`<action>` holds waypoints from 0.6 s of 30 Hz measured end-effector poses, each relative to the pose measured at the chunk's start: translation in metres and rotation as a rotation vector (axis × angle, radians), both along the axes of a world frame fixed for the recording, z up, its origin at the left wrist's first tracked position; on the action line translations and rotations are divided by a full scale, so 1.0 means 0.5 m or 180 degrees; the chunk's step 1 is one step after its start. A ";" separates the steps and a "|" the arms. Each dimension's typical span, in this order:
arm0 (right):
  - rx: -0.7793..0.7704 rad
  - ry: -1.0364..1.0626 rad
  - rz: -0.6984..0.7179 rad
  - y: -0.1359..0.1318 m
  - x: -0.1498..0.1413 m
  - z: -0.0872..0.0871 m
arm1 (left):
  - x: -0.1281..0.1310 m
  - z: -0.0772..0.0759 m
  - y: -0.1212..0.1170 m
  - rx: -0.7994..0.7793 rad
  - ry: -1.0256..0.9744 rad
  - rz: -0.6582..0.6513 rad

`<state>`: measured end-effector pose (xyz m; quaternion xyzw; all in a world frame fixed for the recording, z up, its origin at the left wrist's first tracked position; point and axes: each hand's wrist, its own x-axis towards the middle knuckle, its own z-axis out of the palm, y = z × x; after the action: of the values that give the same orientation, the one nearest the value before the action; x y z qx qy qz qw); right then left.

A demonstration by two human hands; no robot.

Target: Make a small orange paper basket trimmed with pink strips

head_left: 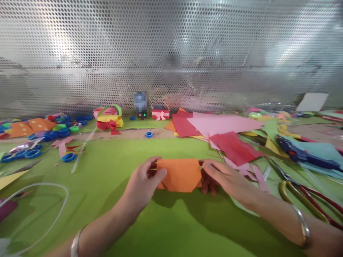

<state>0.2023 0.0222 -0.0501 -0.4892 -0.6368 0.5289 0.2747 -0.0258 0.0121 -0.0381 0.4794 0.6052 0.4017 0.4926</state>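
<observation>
A folded orange paper point(180, 175) is held just above the green table cover point(112, 178) in the middle of the view. My left hand point(143, 184) pinches its left edge, thumb on top and fingers curled behind. My right hand point(223, 176) grips the right edge, fingers wrapped under the paper. Both wrists wear metal bangles.
Red and pink paper sheets point(230, 135) lie behind my right hand. Scissors point(302, 196) and a blue glue gun point(302, 155) lie at the right. Blue tape rings point(50, 137) are scattered at the left, small paper baskets point(109, 119) at the back, a perforated metal wall point(171, 53) behind.
</observation>
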 end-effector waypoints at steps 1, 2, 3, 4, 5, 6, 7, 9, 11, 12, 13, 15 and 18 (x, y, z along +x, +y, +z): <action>0.0025 -0.0108 0.0034 0.001 -0.002 0.000 | -0.006 0.006 0.004 0.0014 0.0045 0.0098; 0.0045 -0.0199 0.0059 0.002 -0.003 -0.001 | -0.014 0.012 0.011 0.0046 0.0098 0.0185; 0.0070 -0.0293 0.0091 0.003 -0.005 0.000 | -0.024 0.017 0.018 0.0094 0.0153 0.0294; 0.0103 -0.0379 0.0123 0.003 -0.006 0.000 | -0.035 0.022 0.028 0.0159 0.0194 0.0401; 0.0140 -0.0451 0.0152 0.003 -0.007 0.001 | -0.047 0.027 0.038 0.0200 0.0173 0.0508; 0.0174 -0.0510 0.0180 0.003 -0.008 0.002 | -0.059 0.030 0.048 0.0199 0.0121 0.0658; 0.0206 -0.0557 0.0203 0.003 -0.009 0.004 | -0.070 0.033 0.058 0.0151 0.0068 0.0734; 0.0268 -0.0634 0.0246 0.003 -0.011 0.006 | -0.087 0.034 0.075 0.0110 0.0086 0.0838; 0.0322 -0.0684 0.0292 0.003 -0.010 0.007 | -0.096 0.031 0.085 0.0113 0.0230 0.0856; 0.0348 -0.0700 0.0314 0.003 -0.010 0.007 | -0.099 0.028 0.088 0.0125 0.0333 0.0848; 0.0374 -0.0714 0.0334 0.003 -0.010 0.006 | -0.102 0.025 0.091 0.0146 0.0454 0.0836; 0.0417 -0.0731 0.0364 0.002 -0.009 0.003 | -0.113 0.017 0.099 0.0215 0.0759 0.0855; 0.0455 -0.0768 0.0401 0.002 -0.010 0.000 | -0.144 0.010 0.115 0.0347 0.1390 0.1068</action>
<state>0.1975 0.0232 -0.0501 -0.4875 -0.7306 0.4358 0.1967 -0.0976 0.0698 -0.0332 0.4735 0.7454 0.3968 0.2506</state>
